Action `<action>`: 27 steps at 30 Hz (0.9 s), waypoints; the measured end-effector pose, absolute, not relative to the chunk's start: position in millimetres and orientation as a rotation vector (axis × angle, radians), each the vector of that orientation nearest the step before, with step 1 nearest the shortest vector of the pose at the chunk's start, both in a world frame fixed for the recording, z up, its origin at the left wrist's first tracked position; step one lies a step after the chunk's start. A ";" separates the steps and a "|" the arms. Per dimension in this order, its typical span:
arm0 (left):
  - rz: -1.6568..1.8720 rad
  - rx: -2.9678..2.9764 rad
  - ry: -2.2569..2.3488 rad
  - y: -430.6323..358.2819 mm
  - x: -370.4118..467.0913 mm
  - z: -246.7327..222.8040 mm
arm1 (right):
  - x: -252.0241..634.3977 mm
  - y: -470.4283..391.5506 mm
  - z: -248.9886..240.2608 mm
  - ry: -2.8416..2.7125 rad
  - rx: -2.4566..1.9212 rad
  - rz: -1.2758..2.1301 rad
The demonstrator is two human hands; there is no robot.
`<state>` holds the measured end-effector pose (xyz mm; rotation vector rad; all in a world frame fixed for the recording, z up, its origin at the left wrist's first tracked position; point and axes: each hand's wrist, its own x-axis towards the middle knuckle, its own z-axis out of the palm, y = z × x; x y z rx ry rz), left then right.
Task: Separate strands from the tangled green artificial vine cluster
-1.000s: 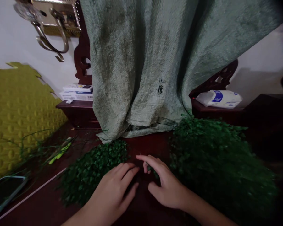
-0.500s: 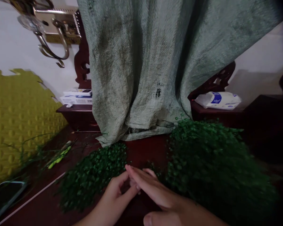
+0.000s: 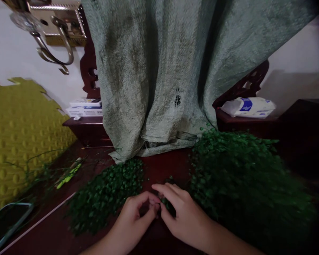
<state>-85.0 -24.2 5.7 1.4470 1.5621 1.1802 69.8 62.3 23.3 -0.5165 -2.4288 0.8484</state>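
Pulled back, the right hand (image 3: 186,214) faces the left hand (image 3: 129,217), grips narrow, contents unclear, suggesting fingertip work beside leafy greens (image 3: 103,193).

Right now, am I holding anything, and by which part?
I can't tell: your left hand and right hand are close together, but anything between them is too dim to make out.
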 end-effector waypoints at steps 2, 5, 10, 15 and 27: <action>1.184 1.494 1.578 -24.5 -84.9 4.5 | 70.1 60.8 24.7 -2.487 -0.496 0.792; 1.185 1.596 1.601 -25.4 -83.8 4.6 | 70.6 59.6 25.2 -2.555 -0.482 0.727; 1.161 1.758 1.635 -25.7 -82.3 10.5 | 71.4 62.1 23.4 -2.607 -0.482 0.661; 1.176 1.785 1.675 -25.5 -83.2 11.8 | 70.3 64.1 26.4 -2.619 -0.379 0.510; 1.144 1.740 1.725 -18.3 -81.2 1.2 | 68.9 65.9 18.0 -2.600 -0.533 0.573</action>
